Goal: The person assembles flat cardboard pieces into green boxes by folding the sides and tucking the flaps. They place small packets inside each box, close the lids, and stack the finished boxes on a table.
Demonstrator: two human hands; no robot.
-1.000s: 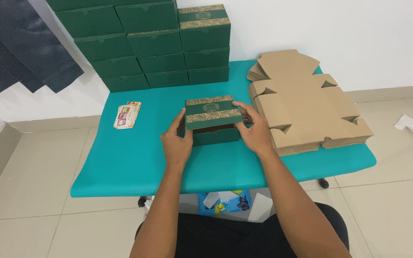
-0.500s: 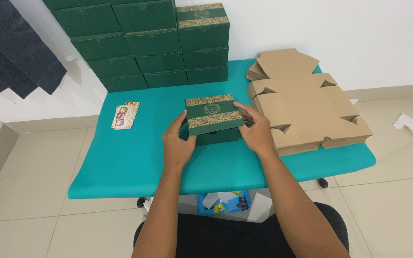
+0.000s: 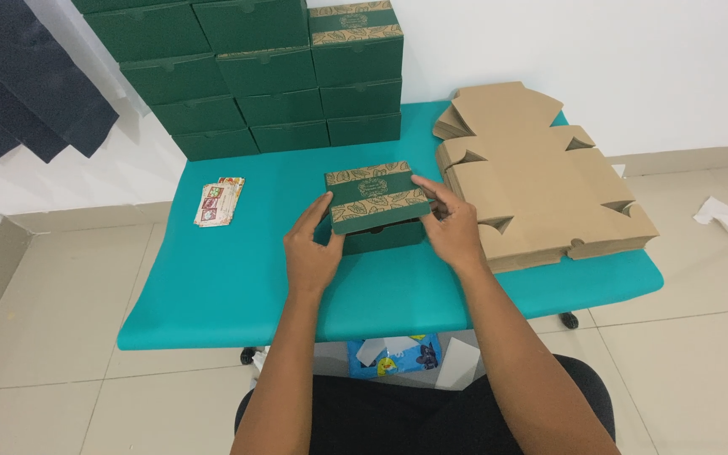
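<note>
Teal-covered rectangular bench (image 3: 212, 295) carries all items. At twelve o'clock, against the white wall, stands a stack of closed dark green cardboard boxes (image 3: 254, 80). At three o'clock lies a pile of flat, unfolded brown cardboard box blanks (image 3: 541, 181). At centre sits a dark green cardboard box with a gold leaf-patterned lid (image 3: 375, 206), lid tilted. Left hand (image 3: 313, 253) grips its nine o'clock side; right hand (image 3: 452, 227) its three o'clock side, each grip clamped on it. At ten o'clock lies a small stack of printed cards (image 3: 219, 202).
</note>
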